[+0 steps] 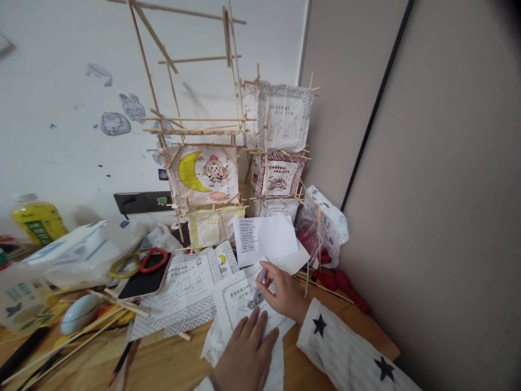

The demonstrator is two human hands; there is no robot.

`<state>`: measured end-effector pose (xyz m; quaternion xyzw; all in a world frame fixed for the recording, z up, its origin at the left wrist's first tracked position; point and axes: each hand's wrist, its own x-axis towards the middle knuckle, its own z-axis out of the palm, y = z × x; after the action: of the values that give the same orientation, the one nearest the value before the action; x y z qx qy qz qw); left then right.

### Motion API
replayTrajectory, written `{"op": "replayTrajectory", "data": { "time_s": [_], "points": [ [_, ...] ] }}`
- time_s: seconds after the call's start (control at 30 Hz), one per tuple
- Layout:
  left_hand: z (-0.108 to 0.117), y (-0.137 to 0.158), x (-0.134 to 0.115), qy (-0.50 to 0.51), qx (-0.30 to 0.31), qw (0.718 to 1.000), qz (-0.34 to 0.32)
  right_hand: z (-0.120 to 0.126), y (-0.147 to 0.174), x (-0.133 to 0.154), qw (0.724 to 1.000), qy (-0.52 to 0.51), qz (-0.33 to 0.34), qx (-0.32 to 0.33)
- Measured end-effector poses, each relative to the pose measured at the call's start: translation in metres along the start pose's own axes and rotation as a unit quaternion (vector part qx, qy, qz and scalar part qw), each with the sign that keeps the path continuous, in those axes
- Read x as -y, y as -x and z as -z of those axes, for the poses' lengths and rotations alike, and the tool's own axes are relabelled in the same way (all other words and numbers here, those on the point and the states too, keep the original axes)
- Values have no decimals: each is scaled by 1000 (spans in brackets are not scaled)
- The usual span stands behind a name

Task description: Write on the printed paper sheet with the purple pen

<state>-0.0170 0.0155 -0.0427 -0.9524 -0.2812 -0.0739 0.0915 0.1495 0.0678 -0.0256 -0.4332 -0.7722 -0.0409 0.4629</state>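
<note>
Drawing sheet [228, 305] under flat, open left hand [249, 347]; right hand [280, 290] grips purple pen [259, 282]

Left hand [245, 350] palm down, fingers [251, 326] slightly spread; right hand [283, 292] pinched, forearm [350, 342] angled.

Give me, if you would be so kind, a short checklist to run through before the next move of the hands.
1. Pen held in the right hand: ok, gripped in the fingers.
2. Pen tip touching the drawing sheet: cannot tell, too small to make out.
3. Left hand on the sheet: ok, spread over its lower part.
4. Sheet smooth throughout: not ok, its lower left edge looks crumpled.
5. Phone apart from both hands: ok, it lies off to the left.
</note>
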Motion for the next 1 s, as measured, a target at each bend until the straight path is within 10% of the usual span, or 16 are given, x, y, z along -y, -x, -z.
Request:
{"op": "replayTrajectory", "data": {
  "time_s": [1.0],
  "points": [
    [-1,1,1,-28,-10,1000,-6,3,-1,3,1000,28,11,-8]
  ]
}}
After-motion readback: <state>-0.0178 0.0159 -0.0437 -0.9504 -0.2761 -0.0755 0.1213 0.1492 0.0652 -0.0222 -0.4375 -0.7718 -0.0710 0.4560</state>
